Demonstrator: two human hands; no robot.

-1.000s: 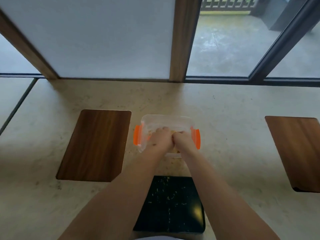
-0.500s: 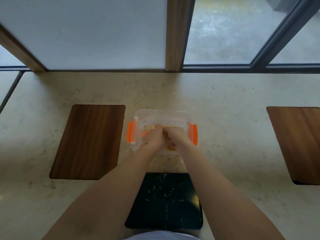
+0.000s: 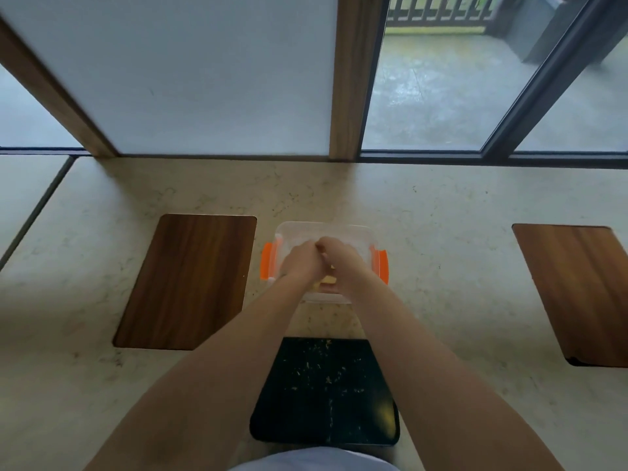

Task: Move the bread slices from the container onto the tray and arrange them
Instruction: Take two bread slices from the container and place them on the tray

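A clear plastic container (image 3: 353,232) with orange side clips sits on the pale stone counter straight ahead. Both hands reach down into it, pressed together. My left hand (image 3: 300,261) and my right hand (image 3: 343,263) have their fingers curled around yellowish bread slices (image 3: 327,283), of which only a small patch shows under the hands. A black tray (image 3: 339,419) lies nearer to me, below the container, sprinkled with crumbs and holding no slices.
A dark wooden board (image 3: 187,283) lies left of the container and another wooden board (image 3: 577,294) lies at the far right. A window frame and glass panels run along the counter's far edge.
Both hands have stayed inside the container, shifting slightly toward its far side. The view has tilted up a little.
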